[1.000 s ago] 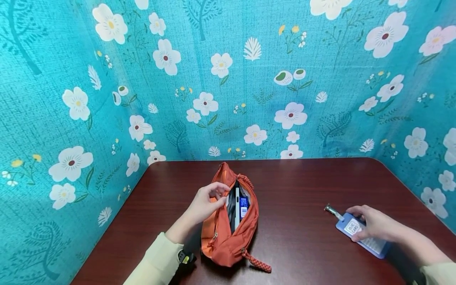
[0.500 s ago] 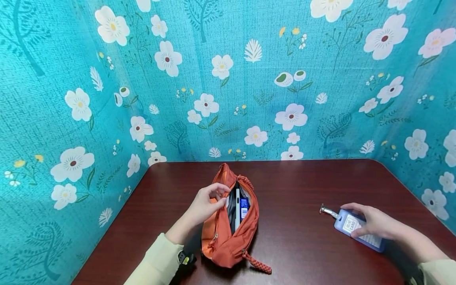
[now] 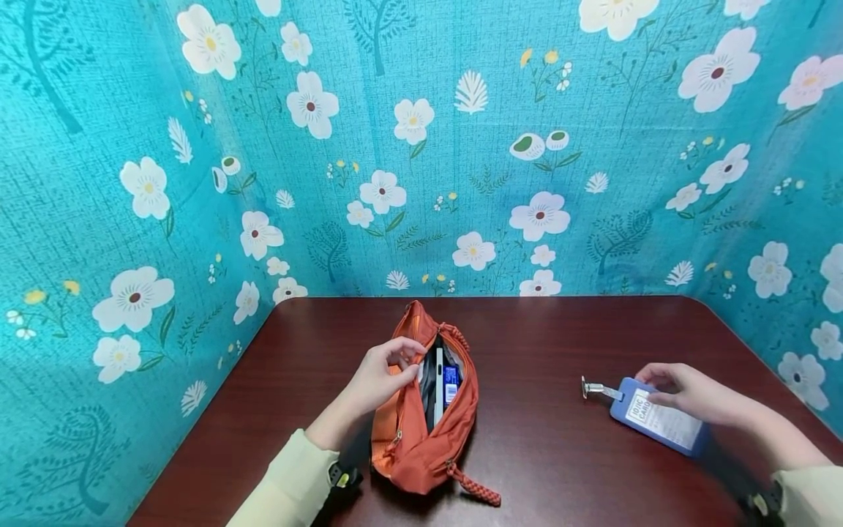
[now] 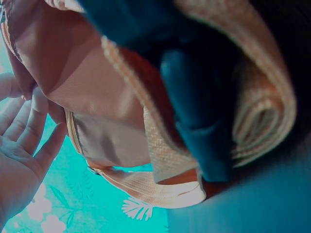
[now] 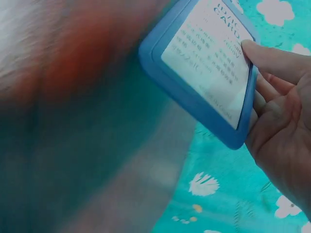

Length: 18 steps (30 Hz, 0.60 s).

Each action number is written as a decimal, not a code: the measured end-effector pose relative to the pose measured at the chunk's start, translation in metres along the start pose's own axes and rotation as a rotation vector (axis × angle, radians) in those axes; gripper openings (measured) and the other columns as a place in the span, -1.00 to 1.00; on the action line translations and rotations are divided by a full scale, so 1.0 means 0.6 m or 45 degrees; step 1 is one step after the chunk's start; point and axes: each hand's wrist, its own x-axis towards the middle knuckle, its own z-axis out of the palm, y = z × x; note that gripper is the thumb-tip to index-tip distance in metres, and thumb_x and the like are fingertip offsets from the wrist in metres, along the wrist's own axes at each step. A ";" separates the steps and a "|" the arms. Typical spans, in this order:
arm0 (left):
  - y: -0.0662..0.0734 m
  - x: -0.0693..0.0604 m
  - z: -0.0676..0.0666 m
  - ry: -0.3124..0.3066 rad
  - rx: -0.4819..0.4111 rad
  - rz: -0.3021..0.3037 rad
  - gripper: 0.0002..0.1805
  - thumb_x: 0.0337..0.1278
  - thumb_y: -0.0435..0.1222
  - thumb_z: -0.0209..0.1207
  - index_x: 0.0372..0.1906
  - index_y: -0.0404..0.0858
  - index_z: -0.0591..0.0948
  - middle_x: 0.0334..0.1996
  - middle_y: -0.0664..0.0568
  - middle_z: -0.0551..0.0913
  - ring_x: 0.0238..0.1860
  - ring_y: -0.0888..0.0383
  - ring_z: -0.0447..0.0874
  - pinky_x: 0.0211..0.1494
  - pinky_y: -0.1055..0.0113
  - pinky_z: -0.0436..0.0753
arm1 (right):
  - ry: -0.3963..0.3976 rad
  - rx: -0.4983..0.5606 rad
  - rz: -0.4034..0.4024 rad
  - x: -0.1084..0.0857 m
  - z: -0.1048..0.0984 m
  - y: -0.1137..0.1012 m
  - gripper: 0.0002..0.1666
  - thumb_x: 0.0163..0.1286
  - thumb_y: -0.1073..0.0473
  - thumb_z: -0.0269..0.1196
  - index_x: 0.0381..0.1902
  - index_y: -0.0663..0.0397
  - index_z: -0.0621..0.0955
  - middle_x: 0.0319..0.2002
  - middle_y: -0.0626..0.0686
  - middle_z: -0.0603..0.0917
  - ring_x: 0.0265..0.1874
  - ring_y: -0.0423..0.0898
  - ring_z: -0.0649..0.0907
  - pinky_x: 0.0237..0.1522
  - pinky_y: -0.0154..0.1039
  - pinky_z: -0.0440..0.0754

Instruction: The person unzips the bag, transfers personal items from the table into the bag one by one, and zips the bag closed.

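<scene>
An orange-red pouch bag [image 3: 418, 461] lies unzipped on the table, its opening facing up. My left hand [image 3: 378, 377] pinches the left edge of that opening between thumb and fingers. Inside the bag stand a slim whitish flat thing [image 3: 439, 395] and a blue packet [image 3: 451, 384] with a white label. Out to the right, my right hand [image 3: 701, 391] grips a blue ID card holder [image 3: 668, 428] by its long edge, with a metal clip [image 3: 596, 388] at its left end. In the right wrist view the card holder [image 5: 204, 68] tilts, thumb on its face.
The dark red-brown table [image 3: 546, 351] reaches back to a turquoise floral cloth [image 3: 421, 183], which hangs behind and on both sides. A braided zipper pull [image 3: 477, 487] trails from the bag's front end. Orange webbing strap [image 4: 180, 194] shows below the bag in the left wrist view.
The card holder and its clip have shifted left, and the holder has turned a little, in my right hand. My left hand and the bag have stayed in place.
</scene>
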 end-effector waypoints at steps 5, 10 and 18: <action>0.001 0.000 -0.001 0.003 0.001 0.004 -0.75 0.16 -0.55 0.20 -0.04 -0.42 0.58 -0.29 -0.15 0.60 -0.39 0.02 0.56 -0.25 0.13 0.60 | 0.013 -0.021 -0.032 0.027 -0.001 -0.039 -0.77 0.27 0.34 0.30 -0.13 0.14 0.54 -0.22 -0.01 0.65 -0.32 -0.24 0.57 -0.30 -0.35 0.57; 0.001 -0.001 -0.001 0.004 0.003 0.006 -0.75 0.16 -0.55 0.20 -0.04 -0.43 0.58 -0.29 -0.15 0.61 -0.40 0.02 0.57 -0.25 0.13 0.61 | 0.063 -0.104 -0.181 0.059 0.003 -0.081 -0.77 0.23 0.37 0.33 -0.22 0.02 0.54 -0.30 -0.12 0.65 -0.37 -0.22 0.56 -0.35 -0.34 0.52; 0.000 0.000 -0.001 0.004 0.006 -0.004 -0.75 0.17 -0.54 0.20 -0.03 -0.44 0.58 -0.28 -0.15 0.61 -0.39 0.02 0.58 -0.26 0.17 0.61 | 0.060 -0.089 -0.359 0.108 0.005 -0.146 -0.73 0.22 0.42 0.33 -0.26 -0.03 0.54 -0.39 -0.14 0.66 -0.45 -0.19 0.55 -0.42 -0.32 0.52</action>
